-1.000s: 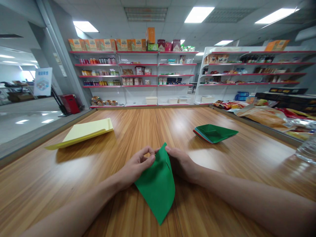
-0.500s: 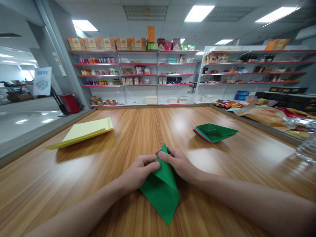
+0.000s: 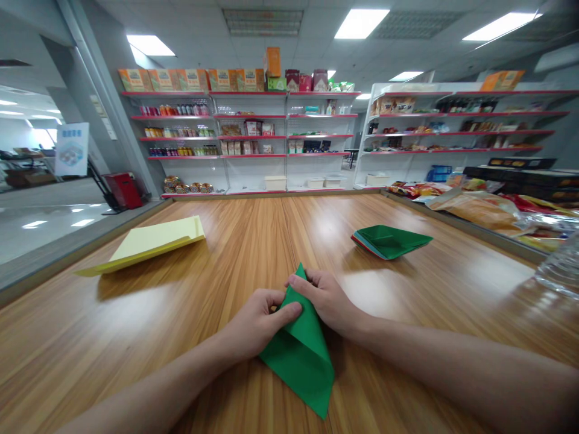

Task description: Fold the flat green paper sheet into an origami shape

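A green sheet of paper (image 3: 305, 355), partly folded into a narrow point at its far end, is held between both hands above the wooden table (image 3: 181, 337). My left hand (image 3: 262, 319) pinches its left edge, thumb lying on top and fingers curled underneath. Close to the far tip, my right hand (image 3: 328, 301) grips the paper with the thumb pressed on its face; those fingers are partly hidden behind it. The paper's near corner hangs loose toward me.
Yellow paper (image 3: 156, 241) with a raised edge lies at the left. At the right sits a stack of coloured paper (image 3: 393, 241), green on top. A clear plastic object (image 3: 561, 268) stands at the right edge, near packaged snacks (image 3: 479, 208). Shelves (image 3: 253, 155) line the back.
My left hand's thumb has slid a little further right over the paper, toward its middle. The loose near corner has swung slightly right. My right hand keeps its grip near the tip.
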`<move>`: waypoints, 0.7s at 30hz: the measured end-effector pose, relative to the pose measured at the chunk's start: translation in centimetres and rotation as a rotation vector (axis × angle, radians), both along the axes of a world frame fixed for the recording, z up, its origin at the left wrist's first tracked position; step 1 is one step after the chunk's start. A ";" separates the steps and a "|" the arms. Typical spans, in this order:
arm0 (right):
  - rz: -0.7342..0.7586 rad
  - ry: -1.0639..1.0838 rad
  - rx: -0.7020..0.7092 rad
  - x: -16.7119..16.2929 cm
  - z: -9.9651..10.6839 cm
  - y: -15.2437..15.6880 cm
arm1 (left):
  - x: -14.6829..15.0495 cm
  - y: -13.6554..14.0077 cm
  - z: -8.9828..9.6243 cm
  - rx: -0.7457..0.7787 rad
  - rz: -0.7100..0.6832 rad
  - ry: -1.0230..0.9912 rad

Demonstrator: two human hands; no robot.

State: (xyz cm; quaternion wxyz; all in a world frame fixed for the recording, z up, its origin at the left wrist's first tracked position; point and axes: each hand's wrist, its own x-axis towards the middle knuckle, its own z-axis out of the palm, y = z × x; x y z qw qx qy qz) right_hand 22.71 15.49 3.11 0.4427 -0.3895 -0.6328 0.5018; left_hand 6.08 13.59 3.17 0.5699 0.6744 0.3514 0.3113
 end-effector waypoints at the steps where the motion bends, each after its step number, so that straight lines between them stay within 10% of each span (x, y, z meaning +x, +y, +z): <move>1: 0.009 0.002 -0.005 0.0 0.0 0.0 | -0.1 0.0 -0.1 -0.017 -0.013 -0.012; 21: -0.137 0.012 0.189 0.4 0.6 -0.4 | 2.2 -2.5 0.1 0.100 0.289 0.083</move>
